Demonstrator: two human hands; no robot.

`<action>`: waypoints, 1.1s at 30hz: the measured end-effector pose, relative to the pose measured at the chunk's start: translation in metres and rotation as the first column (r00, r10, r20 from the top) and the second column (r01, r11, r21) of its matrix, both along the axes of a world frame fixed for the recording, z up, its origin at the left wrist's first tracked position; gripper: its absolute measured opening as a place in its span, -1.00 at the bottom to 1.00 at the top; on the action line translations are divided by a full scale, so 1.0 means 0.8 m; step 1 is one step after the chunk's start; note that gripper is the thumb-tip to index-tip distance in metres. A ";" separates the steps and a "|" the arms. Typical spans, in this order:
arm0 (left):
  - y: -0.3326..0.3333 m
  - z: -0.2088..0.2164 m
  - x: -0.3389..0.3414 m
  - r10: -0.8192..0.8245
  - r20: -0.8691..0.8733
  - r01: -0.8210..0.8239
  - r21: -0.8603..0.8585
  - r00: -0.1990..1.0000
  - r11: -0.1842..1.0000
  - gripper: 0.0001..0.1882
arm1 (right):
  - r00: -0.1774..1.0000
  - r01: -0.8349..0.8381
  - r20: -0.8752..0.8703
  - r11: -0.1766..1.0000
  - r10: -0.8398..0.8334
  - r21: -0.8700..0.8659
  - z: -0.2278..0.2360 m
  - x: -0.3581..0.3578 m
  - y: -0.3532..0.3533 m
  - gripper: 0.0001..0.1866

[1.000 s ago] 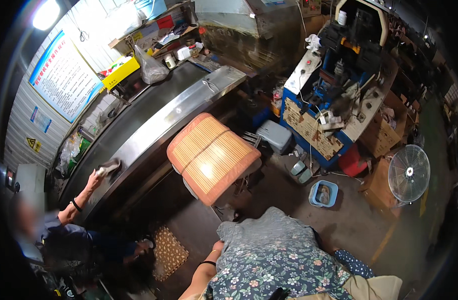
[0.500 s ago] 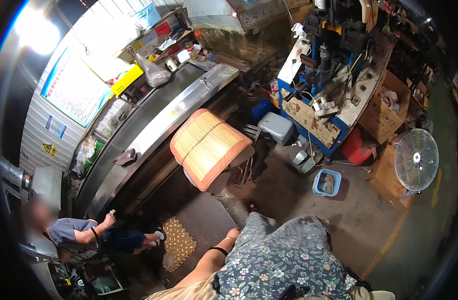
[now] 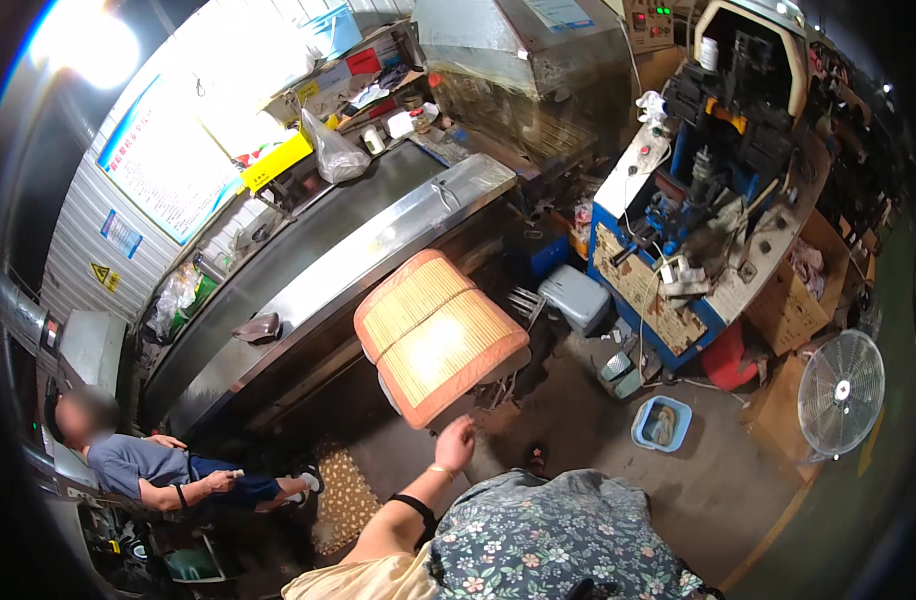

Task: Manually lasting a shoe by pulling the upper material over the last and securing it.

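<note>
My left hand (image 3: pixel 456 443) reaches forward from a bare arm with a black band and a bracelet. Its fingers are curled in, and nothing shows in them. Just ahead of it is the near edge of a chair (image 3: pixel 488 368) covered by a slatted bamboo mat (image 3: pixel 408 335) with orange trim and a cord across it. Whether the hand touches the mat is unclear; a small gap seems to lie between them. My right hand is out of view. Farther off, a brown shoe upper (image 3: pixel 258 328) rests on the metal edge of a conveyor (image 3: pixel 378 262).
A blue machine bench (image 3: pixel 628 290) stands at the right, with a grey bin (image 3: pixel 575 299) beside it. Nearer are a light-blue bucket (image 3: pixel 662 425) and a standing fan (image 3: pixel 842 391). A co-worker (image 3: pixel 148 470) is at the left, by a patterned floor mat (image 3: pixel 343 500).
My left hand has risen forward from beside my clothing toward the chair. The view has shifted slightly. At the left, the co-worker's raised hand has come down.
</note>
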State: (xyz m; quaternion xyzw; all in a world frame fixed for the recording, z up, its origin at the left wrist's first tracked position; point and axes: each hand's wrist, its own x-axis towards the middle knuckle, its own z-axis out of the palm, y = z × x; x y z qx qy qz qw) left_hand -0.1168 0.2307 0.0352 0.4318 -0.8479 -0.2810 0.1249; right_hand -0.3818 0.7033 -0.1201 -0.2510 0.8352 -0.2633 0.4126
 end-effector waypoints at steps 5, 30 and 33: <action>-0.152 0.009 -0.053 -0.020 0.015 0.023 -0.198 1.000 0.980 -0.35 | 0.990 0.002 -0.141 0.998 0.008 0.069 0.007 -0.044 -0.063 -0.55; -0.353 -0.038 -0.173 0.504 0.445 -0.458 -0.214 0.741 0.863 -0.25 | 0.682 0.712 0.573 0.592 -0.455 -0.378 0.265 -0.412 -0.616 -0.43; -0.357 -0.032 -0.180 0.519 0.430 -0.472 -0.219 0.739 0.854 -0.26 | 0.653 0.740 0.566 0.584 -0.503 -0.335 0.252 -0.422 -0.639 -0.52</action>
